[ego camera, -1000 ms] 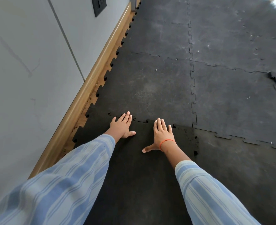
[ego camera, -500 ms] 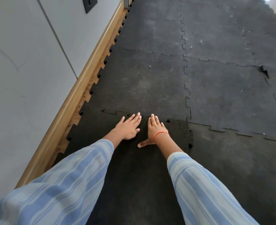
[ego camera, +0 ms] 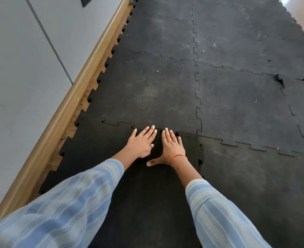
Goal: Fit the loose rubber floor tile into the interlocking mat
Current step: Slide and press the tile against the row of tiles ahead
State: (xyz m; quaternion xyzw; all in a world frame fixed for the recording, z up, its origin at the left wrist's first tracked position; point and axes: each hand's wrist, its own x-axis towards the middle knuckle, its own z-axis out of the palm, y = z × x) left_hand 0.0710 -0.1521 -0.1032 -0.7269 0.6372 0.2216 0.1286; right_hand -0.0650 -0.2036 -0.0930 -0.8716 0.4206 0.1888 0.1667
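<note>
Rubber floor tile, darker than its neighbours, lies flat on the floor under both palms, its toothed far edge meeting the interlocking mat just ahead of the fingertips. Left hand and right hand press down side by side, fingers spread flat and grasping nothing; the right thumb sticks out toward the left hand. An orange thread circles the right wrist. Beyond the right hand's little finger, the tile's corner sits slightly proud of the seam. Well left of the left hand runs a wooden skirting board under a grey wall.
</note>
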